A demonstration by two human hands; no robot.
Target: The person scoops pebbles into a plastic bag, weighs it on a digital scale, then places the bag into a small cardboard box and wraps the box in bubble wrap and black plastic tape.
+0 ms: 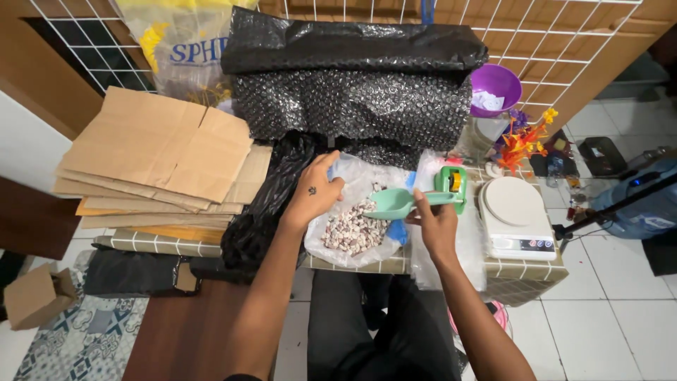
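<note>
A clear plastic bag [367, 176] lies open on the low table, holding speckled red-and-white beans [352, 229]. My left hand [314, 194] grips the bag's left rim and holds it open. My right hand [435, 224] holds the handle of a mint-green scoop [395, 203], whose bowl hovers just above the beans. A second clear plastic bag [465, 243] lies under my right hand.
A white kitchen scale [513, 212] sits right of the scoop, a green tape dispenser [453, 181] behind it. Black bubble wrap [352, 106] fills the back, flattened cardboard [162, 152] the left. A purple bowl [496, 85] and orange artificial flowers [523, 141] stand at back right.
</note>
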